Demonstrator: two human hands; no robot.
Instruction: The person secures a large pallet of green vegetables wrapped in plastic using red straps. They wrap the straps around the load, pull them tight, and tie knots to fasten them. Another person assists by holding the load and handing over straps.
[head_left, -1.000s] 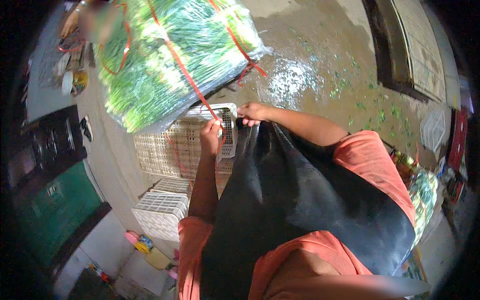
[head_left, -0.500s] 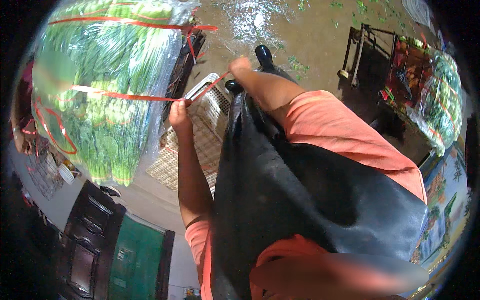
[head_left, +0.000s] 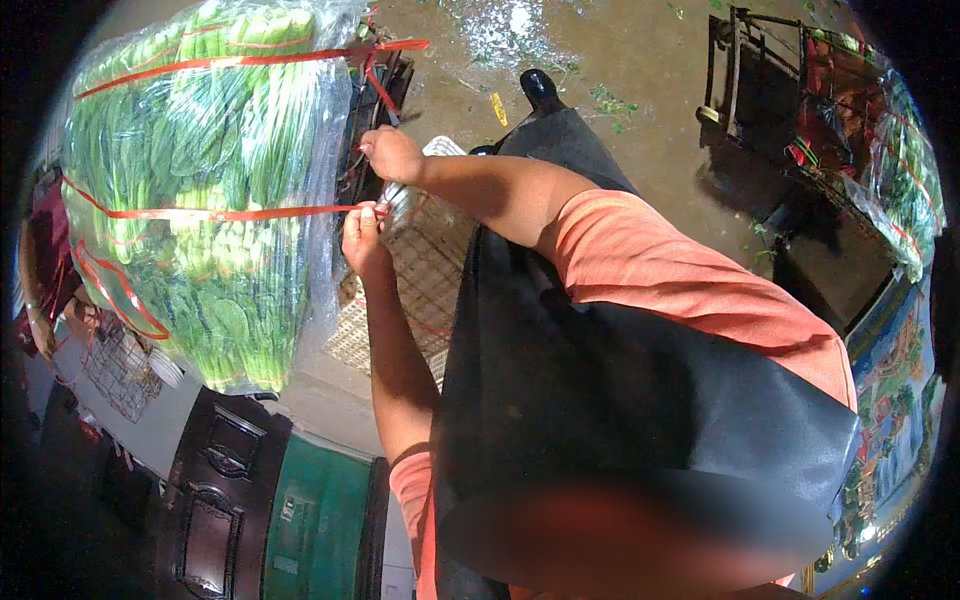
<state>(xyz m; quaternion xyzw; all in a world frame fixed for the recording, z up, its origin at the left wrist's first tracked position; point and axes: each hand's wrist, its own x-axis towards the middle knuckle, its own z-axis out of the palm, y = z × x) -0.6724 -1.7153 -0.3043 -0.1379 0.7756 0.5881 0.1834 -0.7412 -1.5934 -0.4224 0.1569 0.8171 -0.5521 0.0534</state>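
A large bundle of leafy green vegetables (head_left: 190, 150), wrapped in clear plastic, fills the upper left. Red straps cross it; the middle red strap (head_left: 250, 215) runs to its right edge, where my left hand (head_left: 367, 238) is closed on it with thumb and fingers pinched. Just above, my right hand (head_left: 395, 156) is closed beside the bundle's edge, with a bit of red strap showing at its fingertips. Most of what lies inside that hand is hidden. Another red strap (head_left: 250, 60) spans the upper part, its loose end sticking out past the plastic.
Pale plastic crates (head_left: 400, 280) stand below my forearms. A black apron (head_left: 600, 390) covers my front, above black boots (head_left: 541, 90). At right is a dark metal cart (head_left: 740, 80) near another wrapped vegetable bundle (head_left: 900, 170). Leaf scraps (head_left: 610, 103) lie on the wet floor.
My right hand has moved left, from holding the strap stretched out to close above my left hand at the bundle. My left hand still pinches the strap.
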